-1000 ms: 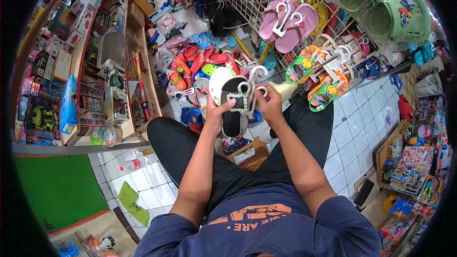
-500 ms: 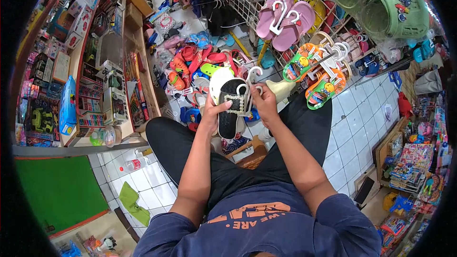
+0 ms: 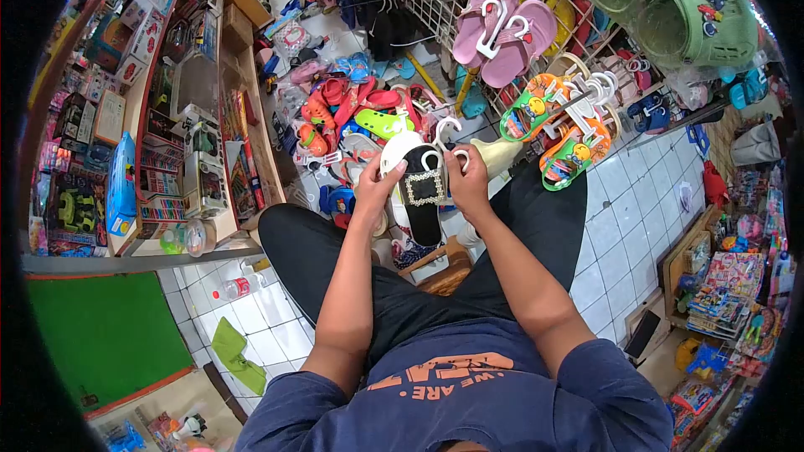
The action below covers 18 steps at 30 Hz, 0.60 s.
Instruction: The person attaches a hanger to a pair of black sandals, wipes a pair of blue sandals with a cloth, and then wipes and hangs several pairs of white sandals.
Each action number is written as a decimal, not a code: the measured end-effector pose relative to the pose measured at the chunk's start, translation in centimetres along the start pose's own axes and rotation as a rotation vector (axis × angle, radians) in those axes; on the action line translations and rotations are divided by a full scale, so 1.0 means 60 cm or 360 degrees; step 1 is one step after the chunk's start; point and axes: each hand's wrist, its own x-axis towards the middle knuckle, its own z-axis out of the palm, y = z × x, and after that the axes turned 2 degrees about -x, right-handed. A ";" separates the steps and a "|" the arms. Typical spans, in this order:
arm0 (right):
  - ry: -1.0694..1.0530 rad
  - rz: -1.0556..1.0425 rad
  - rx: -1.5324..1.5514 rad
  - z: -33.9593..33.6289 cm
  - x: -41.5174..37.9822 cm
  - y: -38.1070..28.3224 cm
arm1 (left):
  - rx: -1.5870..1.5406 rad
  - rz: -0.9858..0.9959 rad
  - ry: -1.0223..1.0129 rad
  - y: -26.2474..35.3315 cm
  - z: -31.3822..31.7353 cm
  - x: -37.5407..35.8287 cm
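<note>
Between my hands is a pair of slippers (image 3: 425, 216), one black with a sparkling square buckle, the other showing a white sole. My left hand (image 3: 377, 191) is closed around their left edge, thumb on the upper side. A white plastic shoe hanger (image 3: 446, 128) hooks onto the pair at the upper right. My right hand (image 3: 469, 182) pinches that hanger beside the buckle. Just beyond lies a lime green clog (image 3: 385, 124) in a heap of loose shoes. Children's orange and green sandals (image 3: 574, 155) hang on hangers to the right of my right hand.
Pink slippers (image 3: 505, 38) and green clogs (image 3: 702, 29) hang on a wire rack (image 3: 431, 8) ahead. Boxed toys fill the shelf (image 3: 243, 109) at left. A plastic bottle (image 3: 239, 287) and a green cloth (image 3: 237, 356) lie on the tiled floor (image 3: 615, 226).
The slippers have shifted slightly right and turned, so the square buckle shows more fully. My left hand has moved a little right and up along them.
</note>
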 end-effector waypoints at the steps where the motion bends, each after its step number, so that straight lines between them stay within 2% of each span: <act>1: 0.0000 -0.0002 -0.0001 0.000 -0.001 0.000 | 0.0104 0.0018 0.0029 0.000 0.000 0.001; 5: -0.0091 -0.0055 -0.0085 -0.003 -0.006 -0.011 | 0.0051 -0.0035 0.0011 -0.008 -0.008 0.007; 8: -0.0117 -0.0090 -0.0119 0.000 -0.007 -0.014 | 0.0276 0.0039 0.0056 -0.004 -0.006 0.003; 10: -0.0104 -0.0120 -0.0134 -0.001 -0.007 -0.011 | 0.0730 0.0212 0.0051 -0.004 -0.009 0.006; 12: -0.0100 -0.0272 -0.0312 0.000 -0.009 -0.013 | 0.0664 0.0272 0.0019 -0.002 -0.005 0.004; 15: -0.0169 -0.0203 -0.0406 -0.001 -0.013 -0.024 | 0.0684 0.0377 0.0029 -0.008 -0.005 0.007; 18: -0.0187 -0.0198 -0.0413 -0.002 -0.011 -0.011 | 0.1109 0.0514 0.0081 0.001 0.001 0.005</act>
